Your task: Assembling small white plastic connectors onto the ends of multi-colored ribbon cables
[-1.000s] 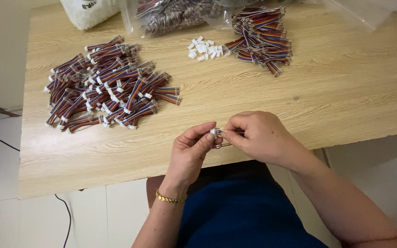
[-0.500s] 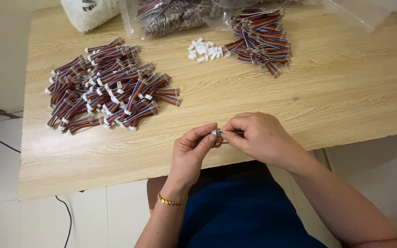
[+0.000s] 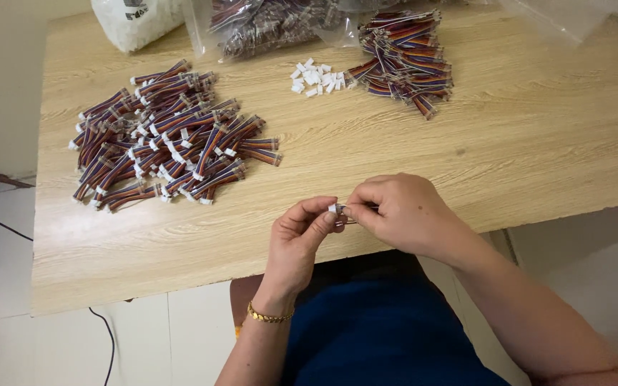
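From my head camera, looking down: almost nothing has changed over the last second. My left hand (image 3: 300,239) and my right hand (image 3: 403,214) have stayed together at the near edge of the counter (image 3: 523,143), just above my lap. The fingers of both hands are still pinched on the same small piece, a white plastic connector (image 3: 335,209) with a short wire lead (image 3: 352,219) trailing beneath it. My left thumb and forefinger close on the connector from the left. My right fingertips press in from the right, and the rest of the lead is hidden under that hand. I cannot tell whether the wire ends are fully seated in the housing; the piece is too small.

Because the hands have only held their place, I judge that the fitting of this one lead is still in hand, not finished.

Farther back on the counter, the big pile of finished wire leads (image 3: 169,139) lies to my left. The little heap of loose white connectors (image 3: 316,77) and the smaller bundle of wire leads (image 3: 405,53) sit well apart from my hands, as they did before. Clear bags (image 3: 266,25) lie along the far edge.
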